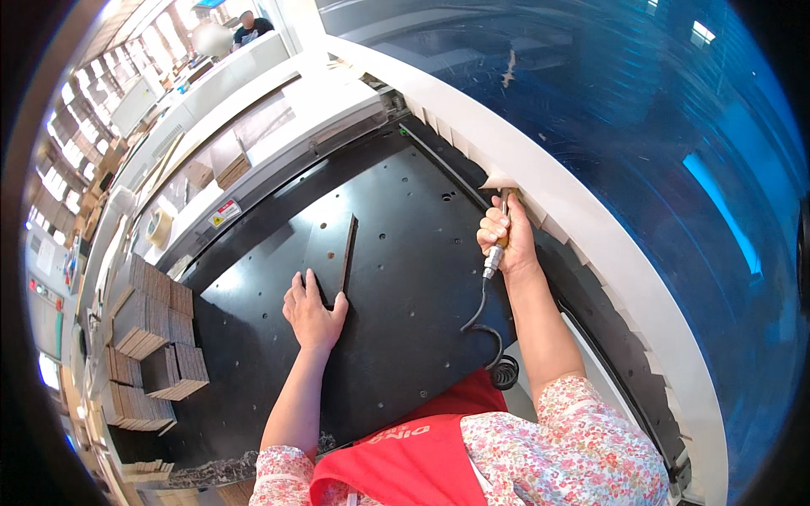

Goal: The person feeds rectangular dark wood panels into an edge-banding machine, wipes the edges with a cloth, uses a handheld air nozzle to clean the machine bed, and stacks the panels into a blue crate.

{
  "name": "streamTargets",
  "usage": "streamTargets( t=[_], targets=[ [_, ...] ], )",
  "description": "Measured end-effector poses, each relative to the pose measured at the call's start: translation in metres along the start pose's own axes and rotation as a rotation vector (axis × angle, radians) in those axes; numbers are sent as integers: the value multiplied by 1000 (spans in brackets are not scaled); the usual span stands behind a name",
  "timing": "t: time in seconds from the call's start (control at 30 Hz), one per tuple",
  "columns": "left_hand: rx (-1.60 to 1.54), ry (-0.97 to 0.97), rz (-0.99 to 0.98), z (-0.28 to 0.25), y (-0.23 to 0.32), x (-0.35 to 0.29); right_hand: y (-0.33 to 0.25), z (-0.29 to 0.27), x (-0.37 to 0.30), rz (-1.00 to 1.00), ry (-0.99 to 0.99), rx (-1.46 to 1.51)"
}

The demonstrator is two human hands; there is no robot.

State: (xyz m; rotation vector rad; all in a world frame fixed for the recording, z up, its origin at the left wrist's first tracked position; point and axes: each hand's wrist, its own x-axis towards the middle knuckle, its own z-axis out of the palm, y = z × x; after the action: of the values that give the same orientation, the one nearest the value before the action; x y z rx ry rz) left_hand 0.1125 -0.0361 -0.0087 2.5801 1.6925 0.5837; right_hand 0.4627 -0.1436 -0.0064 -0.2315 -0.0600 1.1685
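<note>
Black, glossy and flat: steadying dark rectangular panel with dull brown edge (331,240) near the middle of black, hole-dotted worktop (396,337). Touching near end with bare left hand (315,319), with fingers spread and thumb out toward brown edge. Gripping slim brass-and-silver hand tool (492,260) in curled bare right hand (511,236), well apart from panel, beside white curved machine rim (540,173). Probably working best by pressing evenly with left fingertips, pointing tool away from them, and letting coiled black hose (483,305) hang slack rather than dragging across panel. Looking smooth and shiny on top, almost blending into worktop, and showing small brownish spots, perhaps holes.
</note>
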Motion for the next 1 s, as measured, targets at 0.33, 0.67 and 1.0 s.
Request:
streamTargets(
  t=[0.33,0.67,1.0],
  targets=[
    [-36,-48,-55,-26,2,-3,-14,-10,18,40,-50,96],
    [-109,-50,-35,-17,6,-2,-58,-59,42,0,35,-71],
    [-201,-52,-50,-22,0,-12,-39,-49,42,118,155,-237]
  ],
)
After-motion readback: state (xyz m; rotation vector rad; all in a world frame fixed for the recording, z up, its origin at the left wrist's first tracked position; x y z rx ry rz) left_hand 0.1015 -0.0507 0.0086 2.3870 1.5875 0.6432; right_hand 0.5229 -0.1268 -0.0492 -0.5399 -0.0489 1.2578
